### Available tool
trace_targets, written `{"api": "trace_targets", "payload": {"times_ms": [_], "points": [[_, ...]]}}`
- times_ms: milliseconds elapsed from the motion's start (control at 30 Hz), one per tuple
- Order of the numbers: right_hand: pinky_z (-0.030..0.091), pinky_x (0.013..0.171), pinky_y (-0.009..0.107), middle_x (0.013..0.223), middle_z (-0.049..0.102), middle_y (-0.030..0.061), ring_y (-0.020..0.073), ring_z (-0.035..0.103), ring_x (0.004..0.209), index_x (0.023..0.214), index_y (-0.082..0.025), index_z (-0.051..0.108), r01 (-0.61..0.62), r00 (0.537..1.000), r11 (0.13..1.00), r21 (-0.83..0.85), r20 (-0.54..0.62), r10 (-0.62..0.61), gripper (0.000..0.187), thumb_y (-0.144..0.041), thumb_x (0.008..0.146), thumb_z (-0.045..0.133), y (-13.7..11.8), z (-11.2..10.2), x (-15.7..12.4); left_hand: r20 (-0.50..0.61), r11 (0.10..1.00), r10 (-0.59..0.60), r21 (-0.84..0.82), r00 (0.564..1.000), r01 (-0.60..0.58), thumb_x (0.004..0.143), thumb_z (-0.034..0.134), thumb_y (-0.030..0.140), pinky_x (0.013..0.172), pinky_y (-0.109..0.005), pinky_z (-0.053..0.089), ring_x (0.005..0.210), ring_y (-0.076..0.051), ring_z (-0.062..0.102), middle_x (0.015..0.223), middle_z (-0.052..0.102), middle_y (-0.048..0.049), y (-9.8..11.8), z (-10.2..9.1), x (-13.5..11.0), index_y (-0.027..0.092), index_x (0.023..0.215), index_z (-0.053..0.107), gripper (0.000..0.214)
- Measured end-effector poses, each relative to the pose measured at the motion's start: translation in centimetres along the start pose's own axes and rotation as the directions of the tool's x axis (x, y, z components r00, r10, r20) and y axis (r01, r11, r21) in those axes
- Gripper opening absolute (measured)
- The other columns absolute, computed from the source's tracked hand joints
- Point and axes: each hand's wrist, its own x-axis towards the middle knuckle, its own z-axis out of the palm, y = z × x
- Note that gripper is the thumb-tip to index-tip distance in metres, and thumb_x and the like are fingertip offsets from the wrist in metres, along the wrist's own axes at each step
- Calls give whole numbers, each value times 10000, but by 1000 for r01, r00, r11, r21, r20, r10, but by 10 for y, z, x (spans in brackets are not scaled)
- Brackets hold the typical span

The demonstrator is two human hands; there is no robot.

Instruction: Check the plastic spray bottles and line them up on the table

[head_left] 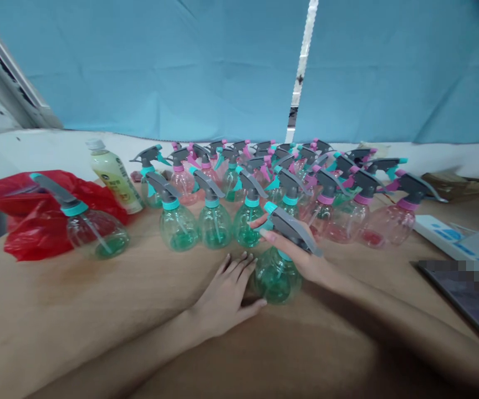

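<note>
A green spray bottle with a grey and teal trigger head stands on the table in front of me. My right hand is wrapped round its neck and head, with fingers by the trigger. Flat on the wood lies my left hand, fingers spread, its fingertips and thumb close to the bottle's left side. I cannot tell whether they touch it. Just behind are more green bottles, among them one that holds a little green liquid or tint at its base.
Several pink spray bottles crowd the back right. At left, a green bottle leans by a red plastic bag and a drink bottle. A dark tablet-like device and a white-blue box lie right.
</note>
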Motion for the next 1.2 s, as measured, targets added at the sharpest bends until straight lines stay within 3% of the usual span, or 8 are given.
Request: {"api": "trace_targets", "payload": {"times_ms": [467,600,767,900,1000,1100,1200], "points": [[461,804,359,694,539,-4,228,580,938,961,-259,629,4,1000,999,36,0,-4,191,-416,861,584,0,0,-1,7,1000,-9,-18,1000,9,888,542,511,1131,-483,204,1364,-290,333,1425,441,-192,1,2,-1,40,1351,404,675],[458,812,360,687,508,-12,202,571,834,959,-255,623,-2,1000,999,40,0,2,197,-421,863,582,2,0,-1,0,998,-27,-64,1000,27,864,569,500,1121,-496,219,1351,-295,355,1431,433,-185,1,1,0,69,1363,381,686],[460,792,341,715,546,-13,173,562,756,963,-243,624,21,1000,998,58,-10,-21,206,-418,862,585,-4,12,-1,-40,977,-111,-190,993,102,761,660,528,1059,-538,311,1259,-347,451,1355,493,-201,5,-6,-7,92,1399,303,851],[481,705,304,852,627,8,153,583,747,977,-229,611,44,998,989,143,35,-50,222,-406,843,605,-17,41,2,-143,950,-168,-287,975,121,764,644,562,993,-546,389,1242,-362,458,1352,485,-166,0,-15,-31,185,1441,206,890],[493,691,296,827,629,13,161,607,773,998,-215,606,64,993,975,214,88,-84,261,-408,823,629,-25,75,9,-227,940,-240,-297,944,168,770,632,601,981,-558,402,1217,-367,478,1349,482,-155,-7,-22,-60,223,1437,186,887],[500,738,314,872,647,24,168,620,811,1045,-216,604,132,980,965,229,114,-161,307,-428,823,625,-31,116,19,-313,928,-332,-277,890,249,781,624,614,981,-549,414,1209,-358,486,1332,493,-150,-14,-32,-91,233,1436,182,878],[495,794,332,988,654,37,174,622,861,1076,-222,586,189,965,956,224,139,-223,340,-416,805,649,-42,155,30,-399,901,-431,-244,809,359,805,615,586,980,-545,419,1205,-350,494,1329,500,-136,-24,-42,-118,259,1453,140,866]]}}
